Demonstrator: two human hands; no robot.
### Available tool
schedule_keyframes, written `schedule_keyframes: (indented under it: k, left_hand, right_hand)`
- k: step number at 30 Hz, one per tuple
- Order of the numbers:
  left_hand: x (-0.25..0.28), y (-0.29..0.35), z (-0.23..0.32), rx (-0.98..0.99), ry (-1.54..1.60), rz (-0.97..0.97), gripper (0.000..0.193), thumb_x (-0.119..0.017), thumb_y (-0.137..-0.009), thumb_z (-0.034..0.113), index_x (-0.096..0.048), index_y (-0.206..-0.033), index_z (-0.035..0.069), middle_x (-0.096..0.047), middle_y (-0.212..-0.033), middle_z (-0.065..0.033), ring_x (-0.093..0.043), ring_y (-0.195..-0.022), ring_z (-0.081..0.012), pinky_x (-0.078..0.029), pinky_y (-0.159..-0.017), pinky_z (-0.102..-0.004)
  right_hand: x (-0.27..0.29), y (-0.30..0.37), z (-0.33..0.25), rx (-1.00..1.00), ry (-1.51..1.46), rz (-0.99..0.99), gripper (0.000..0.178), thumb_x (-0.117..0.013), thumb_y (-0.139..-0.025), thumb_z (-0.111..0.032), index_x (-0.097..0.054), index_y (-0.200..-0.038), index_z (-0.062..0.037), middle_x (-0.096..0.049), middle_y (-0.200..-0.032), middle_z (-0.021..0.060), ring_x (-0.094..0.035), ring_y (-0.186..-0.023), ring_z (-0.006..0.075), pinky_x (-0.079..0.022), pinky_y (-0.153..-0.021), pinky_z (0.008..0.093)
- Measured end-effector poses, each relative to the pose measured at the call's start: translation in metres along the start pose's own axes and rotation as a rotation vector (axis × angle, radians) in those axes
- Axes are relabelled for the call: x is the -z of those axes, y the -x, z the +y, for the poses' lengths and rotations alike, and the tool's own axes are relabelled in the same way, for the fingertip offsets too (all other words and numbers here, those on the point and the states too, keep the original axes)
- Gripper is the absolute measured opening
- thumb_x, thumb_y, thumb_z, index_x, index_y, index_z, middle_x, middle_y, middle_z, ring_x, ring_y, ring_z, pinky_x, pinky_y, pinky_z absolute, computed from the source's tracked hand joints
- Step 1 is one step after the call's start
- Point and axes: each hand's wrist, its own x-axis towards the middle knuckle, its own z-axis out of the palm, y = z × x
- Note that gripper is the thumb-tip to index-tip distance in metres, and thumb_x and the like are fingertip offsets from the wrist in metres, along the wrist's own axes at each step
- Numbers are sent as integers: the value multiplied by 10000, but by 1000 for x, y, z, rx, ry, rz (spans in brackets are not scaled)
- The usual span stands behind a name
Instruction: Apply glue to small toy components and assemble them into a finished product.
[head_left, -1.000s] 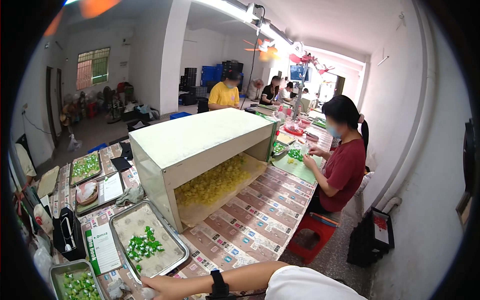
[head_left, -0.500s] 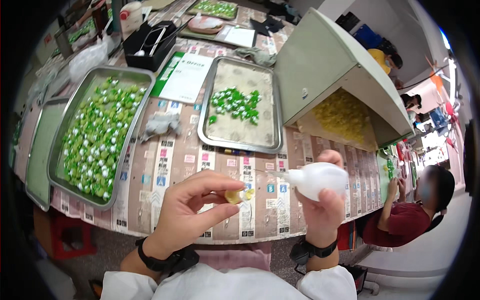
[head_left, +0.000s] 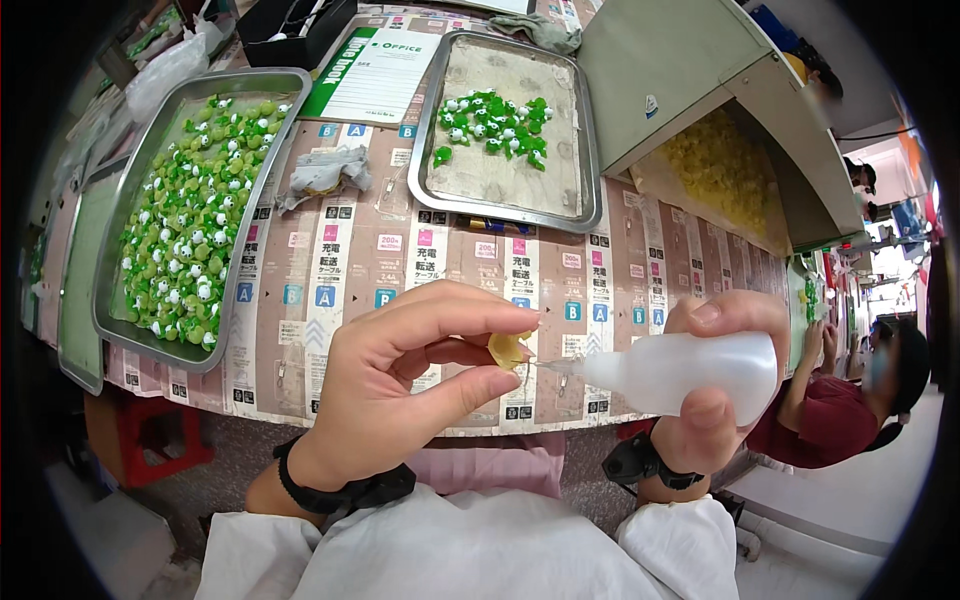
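Note:
Between the thumb and fingertips of my left hand (head_left: 400,370) is a small translucent yellow plastic piece (head_left: 506,350). My right hand (head_left: 745,312) grips a white squeeze bottle (head_left: 685,372), lying sideways in the fingers. Its thin needle tip (head_left: 550,367) points left and reaches the edge of the yellow piece; whether they touch I cannot tell. Both hands are above the near part of the table. Beyond them, a metal tray (head_left: 505,217) bears several green pieces with white balls (head_left: 495,122).
At left stands a larger metal tray (head_left: 102,290) full of green and white pieces. A crumpled grey cloth (head_left: 325,175) and a notebook (head_left: 375,72) lie between the trays. At right, a greenish box-like hood (head_left: 690,65) shelters yellow pieces (head_left: 722,165). A person in dark red (head_left: 805,425) sits farther right.
The bottle has come level, and its needle tip has closed in on the yellow piece. My view has dipped, so the trays sit higher in the picture.

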Motion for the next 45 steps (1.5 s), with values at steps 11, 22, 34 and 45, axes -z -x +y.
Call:
schedule_keyframes:
  k: [11, 22, 34, 45]
  left_hand:
    - [1, -1, 1, 29, 9, 23, 324, -650, -718, -93, -590, -1032, -40, -567, -1033, -157, -594, -922, -197, -511, -798, -276]
    - [2, -1, 5, 200, 255, 38, 357, -636, -748, -79, -549, -1092, -45, -603, -1041, -157, -614, -944, -205, -511, -823, -286]
    - [5, 1, 0, 195, 210, 61, 351, -669, -728, -80, -553, -1056, -40, -608, -992, -105, -612, -898, -141, -512, -812, -252]
    - [5, 1, 3, 167, 159, 90, 342, -681, -730, -58, -558, -1047, -26, -618, -972, -103, -608, -885, -125, -507, -800, -236]
  right_hand:
    - [-3, -5, 6, 87, 28, -49, 429, -736, -688, -279, -553, -951, 5, -566, -889, 94, -560, -755, 154, -452, -638, 257]
    - [-4, -3, 14, 113, 16, -88, 432, -714, -730, -268, -519, -979, 25, -558, -881, 102, -554, -683, 136, -442, -580, 231]
    - [-5, 4, 16, 364, 170, -165, 479, -739, -729, -262, -472, -1001, 28, -544, -712, 78, -464, -469, 124, -338, -411, 254]
    - [-5, 4, 12, 385, 217, -164, 504, -733, -732, -339, -471, -993, 2, -489, -597, 38, -409, -420, 114, -279, -370, 251]
